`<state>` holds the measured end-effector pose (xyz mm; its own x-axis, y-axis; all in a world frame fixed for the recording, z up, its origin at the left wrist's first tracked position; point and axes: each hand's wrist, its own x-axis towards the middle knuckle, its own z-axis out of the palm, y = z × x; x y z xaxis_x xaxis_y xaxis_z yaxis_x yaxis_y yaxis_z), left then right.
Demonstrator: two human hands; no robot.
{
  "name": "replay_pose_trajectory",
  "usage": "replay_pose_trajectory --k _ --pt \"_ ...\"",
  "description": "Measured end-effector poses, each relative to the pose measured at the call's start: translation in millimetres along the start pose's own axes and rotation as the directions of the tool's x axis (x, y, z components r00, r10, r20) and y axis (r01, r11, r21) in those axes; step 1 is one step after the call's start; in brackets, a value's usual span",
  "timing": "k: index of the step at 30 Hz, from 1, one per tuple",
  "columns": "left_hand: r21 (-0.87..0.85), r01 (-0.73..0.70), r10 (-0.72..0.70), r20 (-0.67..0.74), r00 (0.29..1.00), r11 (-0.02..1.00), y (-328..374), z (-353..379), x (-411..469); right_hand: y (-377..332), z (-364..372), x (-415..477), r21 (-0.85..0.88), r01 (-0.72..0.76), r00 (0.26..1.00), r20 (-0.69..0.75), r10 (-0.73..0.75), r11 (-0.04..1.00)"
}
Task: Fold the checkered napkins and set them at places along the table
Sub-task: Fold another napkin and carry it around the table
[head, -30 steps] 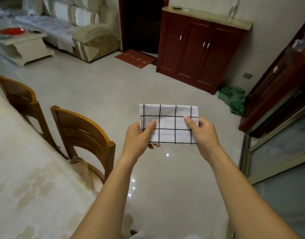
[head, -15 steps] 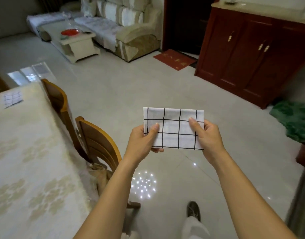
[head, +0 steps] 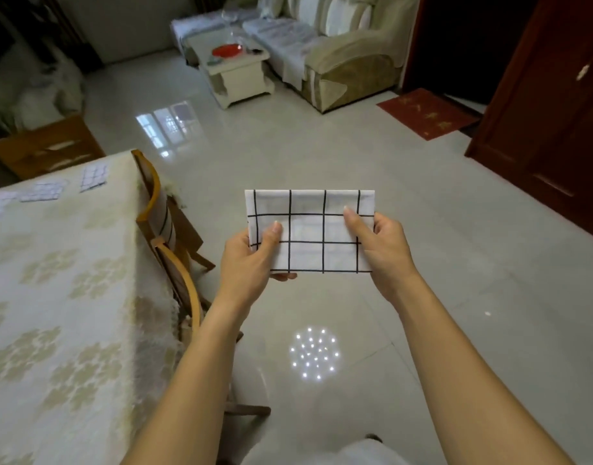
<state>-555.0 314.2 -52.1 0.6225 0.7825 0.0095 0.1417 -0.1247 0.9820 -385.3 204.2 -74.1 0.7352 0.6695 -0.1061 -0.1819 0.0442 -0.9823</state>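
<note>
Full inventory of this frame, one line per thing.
held napkin: 1, white with black checks, folded, between both hands
table napkins: at least 3, same checks, table's far end
table: 1, cream cloth, left
chairs: 2, wooden, beside the table
sofa: 1, beige, far side
coffee table: 1, white, before the sofa
mat: 1, red, far right
cabinet: 1, dark red, right
left hand: 1, pinches napkin's left edge
right hand: 1, pinches its right edge

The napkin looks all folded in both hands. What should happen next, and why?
Probably swing it left and lay it on the table by the near chair. The napkin is already folded, pinched by the left hand and right hand, but it hangs over the floor, and the only laid napkins lie at the table's far end.
</note>
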Motion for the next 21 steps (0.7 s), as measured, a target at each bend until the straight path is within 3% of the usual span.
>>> replay_pose_trajectory --k 7,12,21 --pt "-0.014 0.042 -0.044 -0.087 0.995 0.999 3 2 50 -9 15 74 -0.115 0.038 0.996 0.086 -0.028 0.993" --pt "-0.094 0.035 -0.053 -0.198 0.979 0.995 2 12 136 -30 25 158 -0.198 0.121 0.986 0.134 -0.096 0.973" --pt "-0.162 0.039 -0.067 -0.174 0.982 0.986 22 -5 294 -76 75 309 -0.269 0.239 0.971 0.08 -0.226 0.933"
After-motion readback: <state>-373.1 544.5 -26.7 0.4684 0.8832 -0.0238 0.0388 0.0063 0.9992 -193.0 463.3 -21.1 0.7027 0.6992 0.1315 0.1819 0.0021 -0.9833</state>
